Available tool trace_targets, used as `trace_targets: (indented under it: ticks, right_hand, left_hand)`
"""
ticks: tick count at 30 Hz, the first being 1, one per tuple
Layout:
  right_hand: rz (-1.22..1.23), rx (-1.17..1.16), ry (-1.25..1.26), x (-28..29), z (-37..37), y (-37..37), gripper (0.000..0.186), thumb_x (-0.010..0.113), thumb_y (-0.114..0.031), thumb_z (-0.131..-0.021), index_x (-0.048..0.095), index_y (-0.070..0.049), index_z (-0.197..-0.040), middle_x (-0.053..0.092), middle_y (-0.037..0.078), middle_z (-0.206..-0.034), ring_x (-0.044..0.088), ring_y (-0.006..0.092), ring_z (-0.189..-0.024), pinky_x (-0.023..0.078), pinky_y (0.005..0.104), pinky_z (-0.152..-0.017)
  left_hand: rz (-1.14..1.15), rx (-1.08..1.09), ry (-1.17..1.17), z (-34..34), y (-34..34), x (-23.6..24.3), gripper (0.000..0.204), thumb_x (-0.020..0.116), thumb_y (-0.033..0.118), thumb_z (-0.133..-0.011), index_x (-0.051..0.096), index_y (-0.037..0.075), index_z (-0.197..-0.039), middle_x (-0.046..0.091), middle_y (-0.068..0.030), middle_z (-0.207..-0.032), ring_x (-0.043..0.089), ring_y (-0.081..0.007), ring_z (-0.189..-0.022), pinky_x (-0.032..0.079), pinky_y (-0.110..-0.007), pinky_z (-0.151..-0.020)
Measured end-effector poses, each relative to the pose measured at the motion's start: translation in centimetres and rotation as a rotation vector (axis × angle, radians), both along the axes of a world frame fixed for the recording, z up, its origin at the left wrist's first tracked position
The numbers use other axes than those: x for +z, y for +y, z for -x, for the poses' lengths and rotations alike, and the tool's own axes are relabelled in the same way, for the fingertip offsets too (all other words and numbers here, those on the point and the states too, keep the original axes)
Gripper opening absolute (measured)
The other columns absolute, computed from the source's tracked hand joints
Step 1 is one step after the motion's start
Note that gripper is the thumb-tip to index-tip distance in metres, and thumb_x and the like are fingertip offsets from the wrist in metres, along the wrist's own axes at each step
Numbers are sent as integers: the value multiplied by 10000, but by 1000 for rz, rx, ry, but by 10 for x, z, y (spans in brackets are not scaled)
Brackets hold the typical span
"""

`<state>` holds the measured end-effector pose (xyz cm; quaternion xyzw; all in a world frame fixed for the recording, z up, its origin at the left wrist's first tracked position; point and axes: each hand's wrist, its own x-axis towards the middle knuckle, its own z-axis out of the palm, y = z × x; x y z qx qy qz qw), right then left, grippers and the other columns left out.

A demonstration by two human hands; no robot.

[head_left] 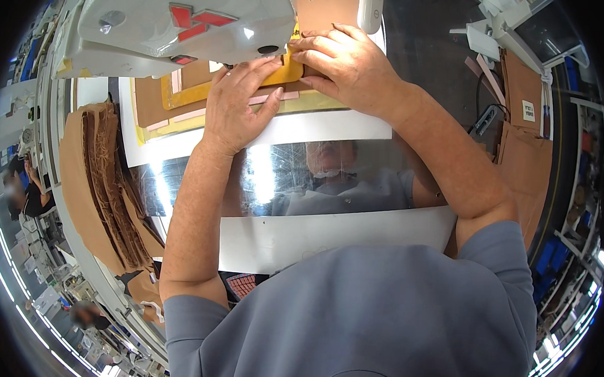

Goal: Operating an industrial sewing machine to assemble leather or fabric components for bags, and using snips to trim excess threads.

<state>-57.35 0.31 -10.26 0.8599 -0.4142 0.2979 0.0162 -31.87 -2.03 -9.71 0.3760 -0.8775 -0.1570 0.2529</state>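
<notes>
Under the white machine head [134, 19] lies a yellow frame-like template [197, 95] with rounded corners. It rests on brown sheet material [148, 95] with pale pink strips along it. My left hand [241, 108] lies on the template's near edge, fingers stretched forward and thumb apart. My right hand [351, 66] reaches in from the right, its fingers extended leftward over the template's right corner, thumb apart below. Neither hand is closed round anything. The machine head covers the template's far part and whatever is directly beneath it.
A shiny metal plate [302, 178] lies between my body and the work, with white panels [334, 234] around it. Stacked brown sheets [90, 179] stand at the left. More brown pieces [522, 171] hang at the right, near a dark cable [481, 95]. People work far left.
</notes>
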Motion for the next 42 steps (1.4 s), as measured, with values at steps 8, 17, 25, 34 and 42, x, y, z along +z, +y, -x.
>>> trace_targets:
  ticks: [8,17,25,34,42]
  right_hand:
    - [45,-44,-20,-9,2,-13,336,834,-266,-826,716,-117,-1103,723,-11,-1190,678,190,-1103,498,431,-1034]
    - [16,-60,-2,-3,6,-9,344,820,-231,-842,729,-90,-1143,724,11,-1279,668,226,-1163,543,385,-1029]
    - [12,-56,-22,-7,1,-9,383,819,-202,-843,724,-62,-1185,715,22,-1327,653,225,-1202,545,370,-1011]
    - [44,-101,-10,-11,-2,-2,390,825,-293,-864,721,-138,-1207,732,-22,-1256,643,174,-1207,480,417,-979]
    - [-21,-119,-12,2,1,13,385,809,-268,-883,712,-123,-1226,710,12,-1301,624,209,-1245,453,440,-1061]
  left_hand:
    - [125,77,-89,-7,-9,-2,364,809,218,-851,775,148,-1206,772,-67,-1187,698,-255,-1077,495,-375,-988]
    - [87,81,-29,-7,2,-2,372,767,215,-882,751,98,-1235,763,-73,-1254,710,-228,-1125,434,-455,-1135]
    - [22,85,-108,-10,2,5,449,754,241,-889,663,107,-1307,720,-82,-1308,649,-286,-1241,411,-427,-1112]
    - [40,80,-75,-11,15,2,506,744,279,-901,633,105,-1364,669,-97,-1420,578,-276,-1389,305,-511,-1236]
    - [61,189,-162,-39,79,4,541,761,280,-911,618,110,-1404,619,-94,-1506,530,-272,-1459,192,-531,-1266]
